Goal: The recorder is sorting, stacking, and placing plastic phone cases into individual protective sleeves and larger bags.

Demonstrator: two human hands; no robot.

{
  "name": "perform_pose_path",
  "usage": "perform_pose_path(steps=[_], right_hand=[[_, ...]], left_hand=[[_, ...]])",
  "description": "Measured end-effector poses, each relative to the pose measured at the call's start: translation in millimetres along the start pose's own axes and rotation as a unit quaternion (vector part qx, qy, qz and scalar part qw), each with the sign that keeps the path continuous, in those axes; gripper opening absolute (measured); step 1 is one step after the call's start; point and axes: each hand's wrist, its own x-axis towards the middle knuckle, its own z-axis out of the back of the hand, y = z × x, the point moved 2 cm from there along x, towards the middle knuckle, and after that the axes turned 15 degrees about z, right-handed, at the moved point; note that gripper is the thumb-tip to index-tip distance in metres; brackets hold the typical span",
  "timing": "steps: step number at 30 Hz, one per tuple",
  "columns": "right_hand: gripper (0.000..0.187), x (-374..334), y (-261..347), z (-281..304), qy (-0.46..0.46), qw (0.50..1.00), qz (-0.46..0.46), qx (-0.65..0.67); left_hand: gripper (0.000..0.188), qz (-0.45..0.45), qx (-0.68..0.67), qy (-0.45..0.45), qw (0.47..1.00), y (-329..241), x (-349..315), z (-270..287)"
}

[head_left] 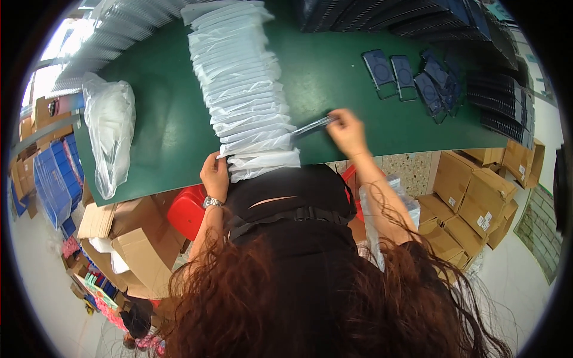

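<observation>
A long overlapping row of thin white pouches [242,77] runs up the green table from its front edge. My left hand [215,175] is at the near left end of the row, its fingers closed on the edge of a white pouch [256,147]. In my right hand [348,131], to the right of the row, a dark phone case [311,126] is pinched by one end. It is seen nearly edge-on, and its far end touches or overlaps the pouches; whether it reaches inside one I cannot tell.
Several dark blue phone cases [427,89] with flipped-out stands lie on the right of the table [322,71]. Stacked dark cases [501,98] line its far and right sides. A clear plastic bag [110,134] lies left. Below are a red stool [188,212] and cardboard boxes [471,197].
</observation>
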Motion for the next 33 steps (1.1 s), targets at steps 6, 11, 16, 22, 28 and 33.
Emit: perform_pose_path(steps=[6, 11, 16, 22, 28, 33], right_hand=[[0.025, 35.1, -100.4, 165.3, -0.156, 0.960, -0.198, 0.120], [0.031, 38.2, -131.4, 165.7, -0.296, 0.934, -0.050, -0.195], [0.025, 10.9, 35.8, -16.1, 0.154, 0.988, -0.001, 0.031], [0.035, -5.6, 48.0, -74.9, 0.166, 0.983, 0.057, 0.050], [0.035, -20.2, 49.3, -77.3, 0.094, 0.988, 0.051, 0.111], [0.034, -28.2, 31.2, -93.3, 0.094, 0.971, -0.002, 0.221]], left_hand=[[0.021, 0.026, -0.119, 0.082, 0.989, 11.3, 5.1, -8.2], [0.026, 0.072, -0.202, 0.077, 0.974, -9.4, 4.6, -7.8], [0.027, 0.015, -0.155, 0.103, 0.982, -10.0, -0.2, -8.1], [0.016, 0.017, -0.011, 0.049, 0.999, -6.7, 6.1, -1.0], [0.033, -0.024, 0.051, 0.032, 0.998, 1.1, 13.3, -1.3], [0.030, -0.099, 0.192, 0.036, 0.976, 27.7, 32.7, 8.8]])
